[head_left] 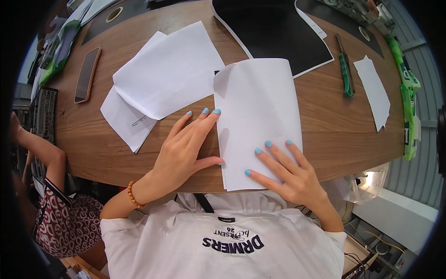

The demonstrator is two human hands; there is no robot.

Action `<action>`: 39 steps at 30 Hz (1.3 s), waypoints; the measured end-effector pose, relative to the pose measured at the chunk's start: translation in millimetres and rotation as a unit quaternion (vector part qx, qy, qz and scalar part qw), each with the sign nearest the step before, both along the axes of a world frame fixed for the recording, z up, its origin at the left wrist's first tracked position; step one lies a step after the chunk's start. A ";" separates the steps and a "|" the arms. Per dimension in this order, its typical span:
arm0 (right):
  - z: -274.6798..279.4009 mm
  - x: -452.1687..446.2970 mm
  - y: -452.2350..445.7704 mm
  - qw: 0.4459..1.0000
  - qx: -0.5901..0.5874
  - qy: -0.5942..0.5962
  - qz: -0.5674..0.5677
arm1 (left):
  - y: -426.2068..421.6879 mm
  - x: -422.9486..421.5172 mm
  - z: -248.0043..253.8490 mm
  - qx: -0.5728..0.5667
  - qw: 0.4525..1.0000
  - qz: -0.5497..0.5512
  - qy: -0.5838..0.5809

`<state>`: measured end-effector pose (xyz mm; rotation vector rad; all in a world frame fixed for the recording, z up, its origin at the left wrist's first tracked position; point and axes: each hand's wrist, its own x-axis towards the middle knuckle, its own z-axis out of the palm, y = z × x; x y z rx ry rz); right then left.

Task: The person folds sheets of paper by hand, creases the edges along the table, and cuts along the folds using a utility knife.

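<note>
Wood desk point(332, 144) filling view. L hand point(186, 146) is touching L edge of folded sheet point(255, 107); R hand point(293, 174), apart, is lying flat atop. Sheet's sitting at desk's front edge; uneven R pressure poss. skewing layers. Cutter point(345, 76) lying twd desk's R edge.

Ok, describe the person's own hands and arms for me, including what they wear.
The left hand and right hand are ungloved, with glossy light-blue nails. A brown beaded bracelet circles the left wrist; no bracelet shows on the right. Short white sleeves belong to a T-shirt with dark lettering.
</note>
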<state>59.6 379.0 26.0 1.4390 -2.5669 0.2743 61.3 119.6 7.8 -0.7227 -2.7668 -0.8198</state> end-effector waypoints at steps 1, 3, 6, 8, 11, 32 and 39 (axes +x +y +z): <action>-0.4 -0.1 -0.2 1.000 0.005 -0.001 0.001 | 0.3 0.1 0.0 0.001 1.000 0.002 0.000; -0.3 0.0 -0.4 1.000 0.010 -0.003 0.001 | 0.6 0.5 -0.1 0.002 1.000 0.004 -0.001; -0.2 0.6 -0.6 1.000 0.015 -0.006 -0.001 | 1.1 0.7 -0.4 0.002 1.000 0.002 0.004; -2.0 1.9 -0.7 1.000 0.008 -0.013 -0.009 | 0.7 0.4 0.6 -0.010 1.000 -0.006 0.006; -1.4 1.5 -2.0 1.000 0.012 -0.007 -0.009 | 1.3 0.2 1.6 -0.014 1.000 -0.007 0.010; 8.6 0.6 -9.5 0.999 0.041 -0.035 -0.002 | -0.3 1.4 5.4 -0.102 0.994 -0.031 0.005; 8.9 -0.2 -9.3 0.999 0.035 -0.041 0.000 | 2.0 3.4 12.0 -0.120 0.992 -0.026 -0.022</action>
